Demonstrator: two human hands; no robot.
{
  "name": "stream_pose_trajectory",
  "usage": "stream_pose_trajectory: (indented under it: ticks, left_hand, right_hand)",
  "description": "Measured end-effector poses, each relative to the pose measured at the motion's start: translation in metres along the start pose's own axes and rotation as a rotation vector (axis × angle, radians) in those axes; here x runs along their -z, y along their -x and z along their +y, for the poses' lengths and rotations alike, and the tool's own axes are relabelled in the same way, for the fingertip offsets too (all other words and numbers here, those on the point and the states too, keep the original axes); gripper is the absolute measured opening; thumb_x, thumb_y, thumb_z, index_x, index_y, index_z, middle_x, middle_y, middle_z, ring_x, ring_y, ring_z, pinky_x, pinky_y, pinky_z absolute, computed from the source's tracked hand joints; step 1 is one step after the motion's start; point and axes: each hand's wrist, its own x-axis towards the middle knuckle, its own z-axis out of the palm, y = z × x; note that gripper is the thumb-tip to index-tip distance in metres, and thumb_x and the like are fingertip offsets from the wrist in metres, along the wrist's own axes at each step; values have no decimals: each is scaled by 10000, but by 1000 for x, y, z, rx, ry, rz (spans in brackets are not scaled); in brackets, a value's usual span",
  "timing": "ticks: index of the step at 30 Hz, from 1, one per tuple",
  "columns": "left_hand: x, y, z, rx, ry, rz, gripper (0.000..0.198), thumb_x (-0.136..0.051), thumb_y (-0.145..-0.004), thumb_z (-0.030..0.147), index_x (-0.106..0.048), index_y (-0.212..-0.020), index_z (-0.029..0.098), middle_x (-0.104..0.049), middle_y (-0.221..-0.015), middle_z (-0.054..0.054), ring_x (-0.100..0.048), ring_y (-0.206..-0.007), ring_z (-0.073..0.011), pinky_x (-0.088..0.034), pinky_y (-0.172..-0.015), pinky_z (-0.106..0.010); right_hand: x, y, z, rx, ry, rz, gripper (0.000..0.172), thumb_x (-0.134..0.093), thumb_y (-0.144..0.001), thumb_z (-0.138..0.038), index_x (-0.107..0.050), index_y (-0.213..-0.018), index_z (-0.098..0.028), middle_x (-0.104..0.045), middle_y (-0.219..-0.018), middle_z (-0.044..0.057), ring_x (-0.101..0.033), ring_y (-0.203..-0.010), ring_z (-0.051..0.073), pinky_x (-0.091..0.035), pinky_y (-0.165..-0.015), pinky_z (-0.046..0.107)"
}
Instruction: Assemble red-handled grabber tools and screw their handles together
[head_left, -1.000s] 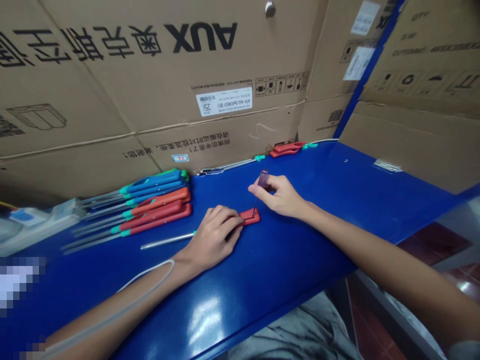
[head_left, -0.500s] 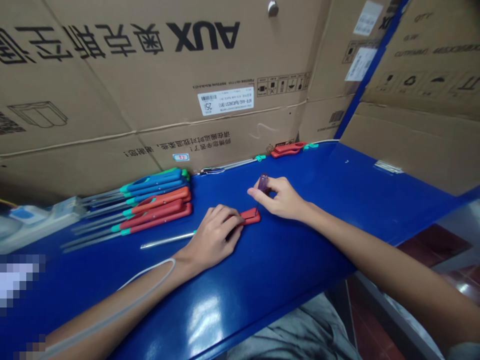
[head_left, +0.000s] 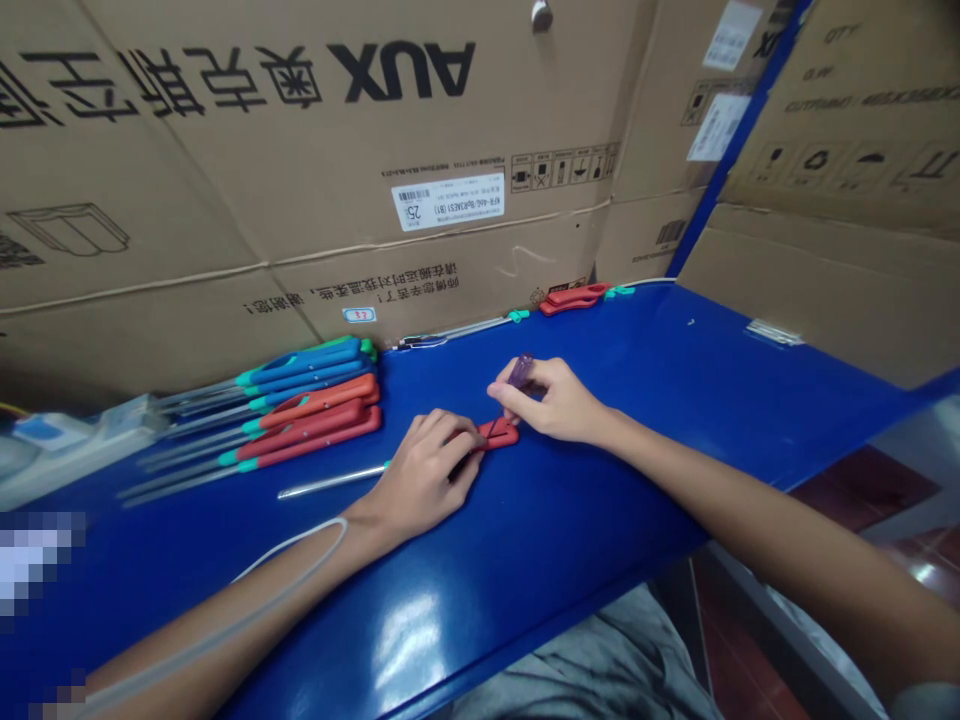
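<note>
My left hand (head_left: 426, 465) presses a red long-necked lighter (head_left: 505, 434) down on the blue table, its fingers curled over the middle of the handle. The lighter's metal tube sticks out to the left from under my hand, and its trigger area is hidden by my fingers. In my right hand (head_left: 559, 402) is a screwdriver (head_left: 520, 371) with a translucent purple handle, gripped between thumb and fingers. Its thin shaft slants down and left to the exposed end of the red handle. Whether the tip sits on a screw is too small to tell.
Several blue, green, orange and red lighters (head_left: 315, 410) lie stacked on the left, beside a white power strip (head_left: 82, 450). Metal tubes (head_left: 472, 328) and red handle pieces (head_left: 574, 298) lie along the cardboard wall (head_left: 300, 200) at the back. The blue table (head_left: 675, 400) ends at a front edge.
The screwdriver handle has tilted, and its shaft now slants more to the left over the red handle. My right hand has shifted slightly left; my left hand keeps its hold.
</note>
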Motion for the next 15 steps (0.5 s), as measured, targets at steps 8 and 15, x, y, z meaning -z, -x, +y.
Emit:
stream_pose_trajectory:
  ticks: [8,15]
  left_hand:
    - [-1,-1,2,132,-220,-24,241,-542,-901,296,-606,-1080,148,-703,-1040,-103,-605,-944,-280,-399,-774,-446]
    - [1,-1,2,133,-193,8,199,-543,-897,283,-581,-1049,160,-671,-1036,-109,-576,-953,-267,-392,-780,-424]
  right_hand:
    - [9,-2,1,93,178,37,309,-526,-909,-339,-568,-668,-150,-586,-618,9,-512,-561,101,-399,-558,233]
    - [12,-2,-1,166,257,101,309,-525,-901,-313,-541,-635,-157,-580,-606,12,-505,-566,105,-401,-588,246]
